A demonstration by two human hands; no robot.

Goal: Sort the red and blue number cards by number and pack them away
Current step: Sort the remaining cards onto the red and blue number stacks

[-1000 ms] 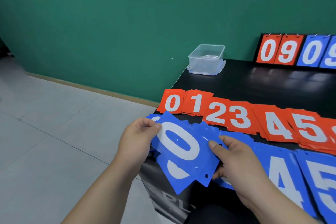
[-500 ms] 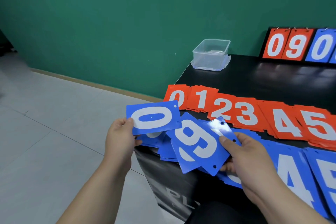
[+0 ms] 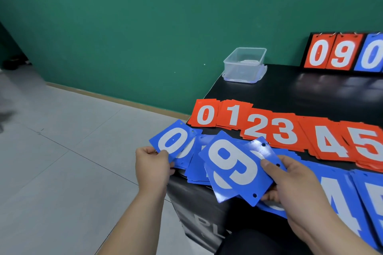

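My left hand (image 3: 153, 167) pinches a blue 0 card (image 3: 173, 142) by its near corner, just over a small blue pile at the table's left edge. My right hand (image 3: 290, 184) grips a fanned bunch of blue 9 cards (image 3: 234, 167) above the table's front left corner. Red card piles (image 3: 257, 128) numbered 0 to 5 lie in a row across the black table (image 3: 290, 93). Blue piles showing 4 and 5 (image 3: 352, 198) lie in front of them, partly hidden by my right arm.
A clear plastic box (image 3: 244, 64) stands on its lid at the table's far left corner. A flip scoreboard (image 3: 342, 53) showing red 0, 9 and blue 0 stands at the back right. Grey tiled floor and a green wall lie to the left.
My left hand pulled a blue 0 card off the bunch, swung it out to the left, then brought it down over the blue pile. My right hand kept the 9 cards.
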